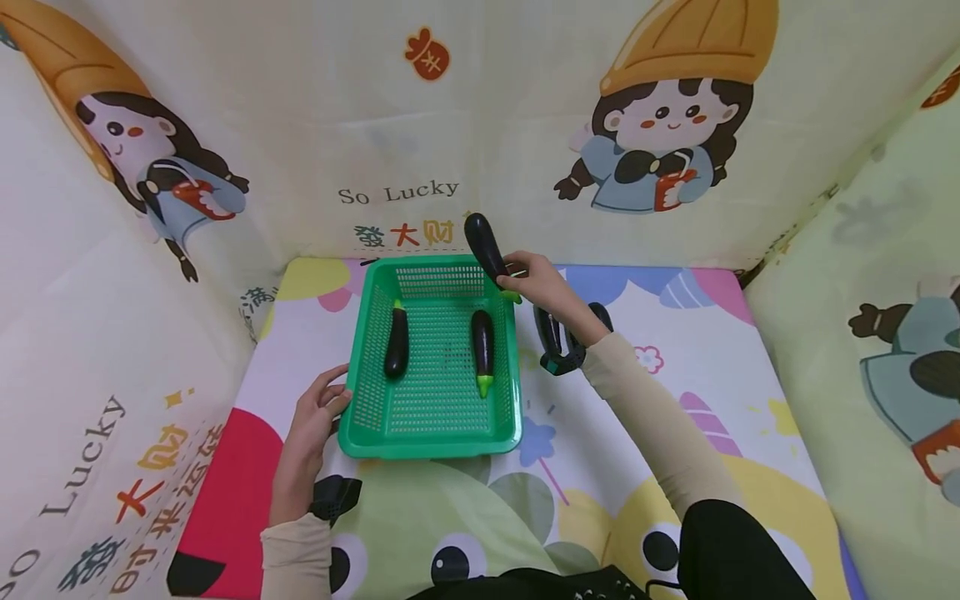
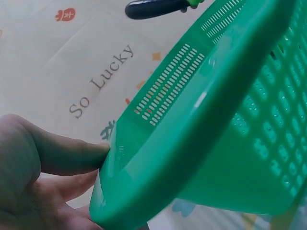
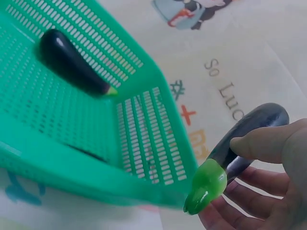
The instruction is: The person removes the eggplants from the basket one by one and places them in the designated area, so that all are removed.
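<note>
My right hand [image 1: 536, 282] pinches a dark purple eggplant [image 1: 485, 244] near its green cap, holding it above the far right corner of a green plastic basket [image 1: 431, 447]. In the right wrist view this eggplant [image 3: 259, 125] tilts, cap toward the basket rim, with the thumb on top and fingers beneath. My left hand [image 1: 311, 429] grips the basket's left side; the left wrist view has the thumb [image 2: 72, 155] at the rim and fingers below. Inside the basket lie two more eggplants, the left one [image 1: 397, 342] cap away from me, the right one [image 1: 483, 350] cap toward me.
Dark, shiny long shapes [image 1: 551, 333] lie right of the basket, partly hidden by my right wrist. A colourful printed cloth [image 1: 600, 442] covers the table. Printed cloth walls [image 1: 487, 125] enclose it at the back and both sides.
</note>
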A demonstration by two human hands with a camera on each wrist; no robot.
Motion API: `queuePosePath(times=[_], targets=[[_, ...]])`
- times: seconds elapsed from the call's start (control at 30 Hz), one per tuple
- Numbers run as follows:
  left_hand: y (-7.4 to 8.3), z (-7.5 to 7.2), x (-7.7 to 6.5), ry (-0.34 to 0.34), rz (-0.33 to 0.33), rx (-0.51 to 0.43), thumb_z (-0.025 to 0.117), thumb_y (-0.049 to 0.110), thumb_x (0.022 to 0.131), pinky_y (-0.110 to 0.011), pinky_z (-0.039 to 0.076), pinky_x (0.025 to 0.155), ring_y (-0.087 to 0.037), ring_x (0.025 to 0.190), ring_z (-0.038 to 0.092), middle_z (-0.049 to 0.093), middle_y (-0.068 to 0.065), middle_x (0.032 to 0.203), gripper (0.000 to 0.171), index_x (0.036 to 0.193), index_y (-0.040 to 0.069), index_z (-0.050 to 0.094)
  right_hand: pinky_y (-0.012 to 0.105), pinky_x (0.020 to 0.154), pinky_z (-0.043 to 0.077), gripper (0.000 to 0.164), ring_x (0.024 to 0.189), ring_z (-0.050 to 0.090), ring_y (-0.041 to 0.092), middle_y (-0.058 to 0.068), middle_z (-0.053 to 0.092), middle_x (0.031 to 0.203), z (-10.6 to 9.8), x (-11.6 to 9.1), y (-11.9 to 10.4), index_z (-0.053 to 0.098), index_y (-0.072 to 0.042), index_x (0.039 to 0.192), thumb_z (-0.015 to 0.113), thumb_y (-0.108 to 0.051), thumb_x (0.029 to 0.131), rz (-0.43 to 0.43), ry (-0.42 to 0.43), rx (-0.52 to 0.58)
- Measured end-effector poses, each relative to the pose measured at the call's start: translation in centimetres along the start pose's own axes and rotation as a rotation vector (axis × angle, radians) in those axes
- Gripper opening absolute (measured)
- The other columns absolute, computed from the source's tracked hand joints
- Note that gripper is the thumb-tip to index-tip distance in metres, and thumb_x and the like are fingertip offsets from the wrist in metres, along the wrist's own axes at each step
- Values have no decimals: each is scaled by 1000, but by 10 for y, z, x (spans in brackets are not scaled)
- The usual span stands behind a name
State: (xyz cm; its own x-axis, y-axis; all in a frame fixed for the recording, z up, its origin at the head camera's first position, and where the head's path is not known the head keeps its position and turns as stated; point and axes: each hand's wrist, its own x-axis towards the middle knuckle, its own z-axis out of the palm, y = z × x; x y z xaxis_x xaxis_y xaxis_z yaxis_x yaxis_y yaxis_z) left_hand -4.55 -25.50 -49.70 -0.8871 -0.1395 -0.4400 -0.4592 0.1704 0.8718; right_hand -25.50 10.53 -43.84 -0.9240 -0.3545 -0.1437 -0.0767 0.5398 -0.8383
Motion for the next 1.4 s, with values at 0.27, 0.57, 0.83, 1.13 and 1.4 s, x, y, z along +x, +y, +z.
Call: queuePosePath(times=[0.27, 0.57, 0.83, 1.13, 1.4], targets=[[1, 4, 3, -2, 6, -20, 48, 25, 111, -22, 55, 87, -9, 103, 63, 57, -11, 137, 54, 163, 25, 34, 59, 111, 47, 50, 134, 58, 41, 22, 58, 145, -28, -24, 28, 52, -5, 149, 63, -24, 104, 28, 3, 62], [1, 5, 3, 1, -6, -10, 47, 25, 111, -22, 55, 85, -11, 103, 62, 54, -16, 144, 54, 164, 25, 34, 60, 113, 43, 57, 136, 56, 39, 22, 56, 149, -56, -56, 61, 45, -6, 156, 61, -29, 106, 138, 40, 67], [-1, 4, 4, 9, 2, -7, 49, 26, 111, -22, 55, 85, -12, 104, 62, 55, -13, 139, 54, 163, 26, 35, 52, 107, 49, 58, 131, 56, 38, 25, 55, 147, -73, -69, 83, 45, -2, 154, 61, -31, 106, 160, 100, 34], [-1, 2, 5, 7, 2, -21, 47, 26, 111, -23, 54, 86, -11, 105, 61, 54, -14, 142, 54, 163, 27, 34, 52, 113, 45, 66, 124, 58, 35, 26, 54, 147, -83, -81, 107, 41, -1, 157, 59, -39, 106, 226, 137, 75], [-2, 1, 5, 16, -16, -25, 48, 25, 111, -23, 54, 85, -10, 103, 61, 55, -12, 140, 54, 163, 26, 34, 56, 114, 44, 69, 122, 56, 38, 27, 51, 149, -86, -92, 125, 39, 0, 158, 57, -42, 106, 276, 158, 92]])
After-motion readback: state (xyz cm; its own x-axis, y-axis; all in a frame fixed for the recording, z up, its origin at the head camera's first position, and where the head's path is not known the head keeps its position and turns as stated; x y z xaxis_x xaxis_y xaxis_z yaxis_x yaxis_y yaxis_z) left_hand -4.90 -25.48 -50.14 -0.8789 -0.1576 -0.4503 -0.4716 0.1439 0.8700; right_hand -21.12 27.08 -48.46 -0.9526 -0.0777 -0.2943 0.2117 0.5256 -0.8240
